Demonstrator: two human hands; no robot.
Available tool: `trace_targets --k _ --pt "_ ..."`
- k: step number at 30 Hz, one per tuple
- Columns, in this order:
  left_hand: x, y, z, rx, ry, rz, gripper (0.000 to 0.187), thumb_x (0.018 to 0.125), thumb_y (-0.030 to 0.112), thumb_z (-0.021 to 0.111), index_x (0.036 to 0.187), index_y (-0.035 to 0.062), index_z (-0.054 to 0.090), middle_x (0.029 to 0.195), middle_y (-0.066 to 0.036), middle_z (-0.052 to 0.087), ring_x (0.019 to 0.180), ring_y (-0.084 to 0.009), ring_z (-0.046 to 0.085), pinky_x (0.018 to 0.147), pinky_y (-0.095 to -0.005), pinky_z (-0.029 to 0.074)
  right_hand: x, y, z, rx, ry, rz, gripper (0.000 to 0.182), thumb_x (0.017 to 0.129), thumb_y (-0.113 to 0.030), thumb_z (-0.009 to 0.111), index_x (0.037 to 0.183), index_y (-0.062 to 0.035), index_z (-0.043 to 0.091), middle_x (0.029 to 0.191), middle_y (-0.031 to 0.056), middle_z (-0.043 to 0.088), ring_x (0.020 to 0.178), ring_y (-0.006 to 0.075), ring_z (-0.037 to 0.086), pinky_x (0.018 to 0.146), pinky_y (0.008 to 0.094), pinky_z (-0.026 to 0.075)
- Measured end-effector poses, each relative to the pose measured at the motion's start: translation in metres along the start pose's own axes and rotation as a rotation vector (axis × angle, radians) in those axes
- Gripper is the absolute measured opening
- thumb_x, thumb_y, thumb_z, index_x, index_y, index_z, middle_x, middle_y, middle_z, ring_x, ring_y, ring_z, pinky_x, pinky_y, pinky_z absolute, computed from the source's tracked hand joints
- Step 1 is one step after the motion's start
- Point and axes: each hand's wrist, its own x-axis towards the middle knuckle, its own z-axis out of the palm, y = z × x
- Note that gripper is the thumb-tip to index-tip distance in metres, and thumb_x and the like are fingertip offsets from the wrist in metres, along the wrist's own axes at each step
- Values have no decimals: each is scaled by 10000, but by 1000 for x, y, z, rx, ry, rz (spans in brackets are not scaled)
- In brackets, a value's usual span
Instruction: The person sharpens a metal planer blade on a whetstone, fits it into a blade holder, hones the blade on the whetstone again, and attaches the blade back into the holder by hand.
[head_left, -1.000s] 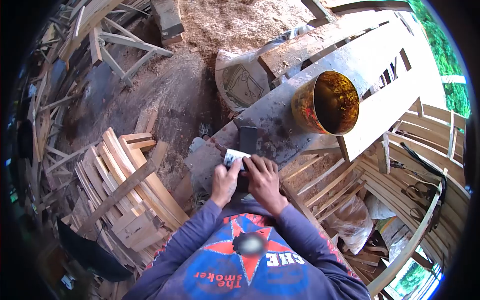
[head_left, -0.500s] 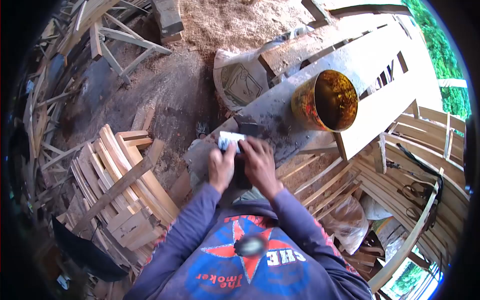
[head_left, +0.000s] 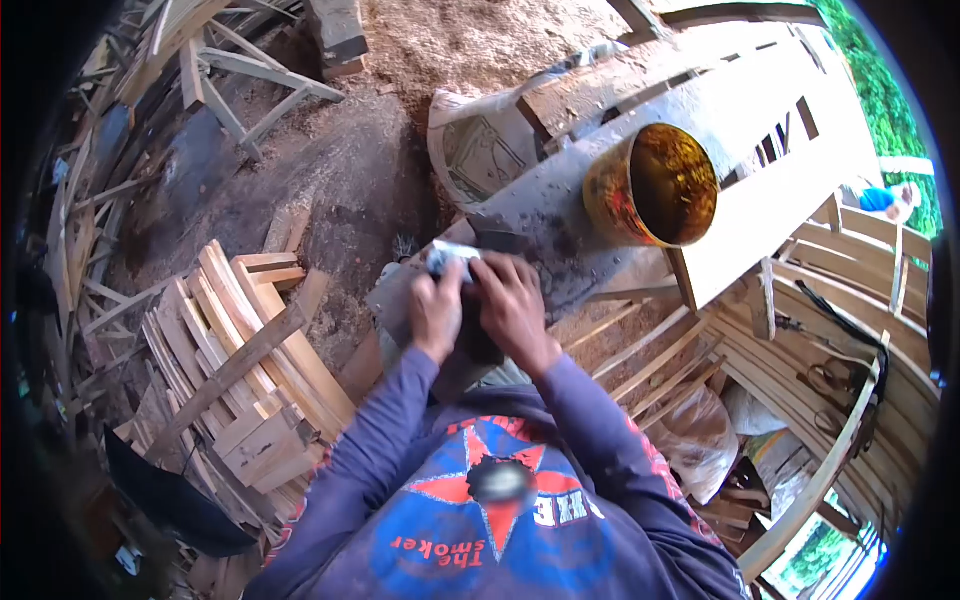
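Both hands meet over the near end of a grey, stained board. My left hand pinches a small white and bluish packet-like item between thumb and fingers. From the right, my right hand grips the same item at its right end, fingers curled. What the item is cannot be made out. Just beyond the fingers lies a dark flat piece on the board. A yellow and orange bucket, with a dark inside, stands on the board to the right of the hands.
Stacked wood strips lie at left. A printed sack is beyond the board. Sawdust covers ground farther off. Clear plastic bags and wooden slats are at right. A person in blue shows at the far right.
Both hands have shifted slightly left and away from the body with the white item. The person in blue has come into view at the far right.
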Motion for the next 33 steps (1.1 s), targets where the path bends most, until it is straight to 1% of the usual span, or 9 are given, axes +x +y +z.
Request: trace_targets --k 3,12,14,18,23,26,28,29,33 --pt "-7 -16 -8 -37 -56 -12 555 1033 435 672 768 -52 661 701 43 553 676 -78 475 530 -358 372 -3 -2 -4 23 4 11 383 837 -100 748 1213 -58 686 1199 150 694 1094 369 652 964 479 497" --pt "-1 -51 2 -235 -5 57 561 1057 412 621 997 -134 736 863 -75 725 756 -140 611 660 -381 502 -24 1 -4 80 -121 -3 584 779 -40 664 1360 -2 614 1374 181 625 1280 364 589 1088 467 466" --pt "-21 -47 -12 -27 -82 -214 537 1062 389 618 1050 -137 726 926 -86 735 807 -139 621 705 -373 518 -55 -1 -5 35 -138 10 618 772 -13 646 1389 -10 611 1426 181 612 1237 359 620 1052 466 502" --pt "-4 -56 5 -221 74 66 534 1053 409 625 1050 -116 723 945 -116 738 829 -176 629 766 -387 528 -28 -1 -8 74 -44 -47 572 761 3 662 1333 -21 659 1364 178 653 1225 353 641 1018 473 516" --pt "-25 -18 -15 189 50 -51 595 1027 465 650 858 -101 718 663 -125 663 650 -160 576 616 -441 458 -30 -7 -3 29 -71 3 530 765 3 659 1294 -20 671 1288 154 694 1178 349 668 1002 469 520" --pt "-27 -41 0 -119 151 153 515 1042 461 636 801 16 729 660 50 567 600 -67 495 527 -308 382 -35 -12 -4 -57 -131 -41 551 767 3 657 1317 -27 660 1306 144 683 1201 338 654 1009 466 516" --pt "-12 -34 -15 -103 -69 -109 466 1055 446 618 747 101 670 650 81 526 527 -24 445 453 -268 308 -16 -13 -8 -40 -187 -5 560 776 8 648 1334 -41 651 1355 148 653 1262 333 619 1045 455 495" --pt "-9 -25 -20 -131 -121 -204 507 1055 421 616 863 -39 708 693 -9 603 610 -101 503 547 -350 404 -18 -10 -5 -57 -179 -17 562 780 7 650 1340 -43 646 1351 148 653 1264 336 616 1045 456 494" --pt "-26 -29 -23 -376 -128 -151 456 1079 399 586 908 0 723 760 68 598 661 -60 496 568 -305 386 -25 -18 -8 -54 -215 -74 579 790 -9 655 1367 -55 638 1386 139 640 1284 334 604 1056 461 480"
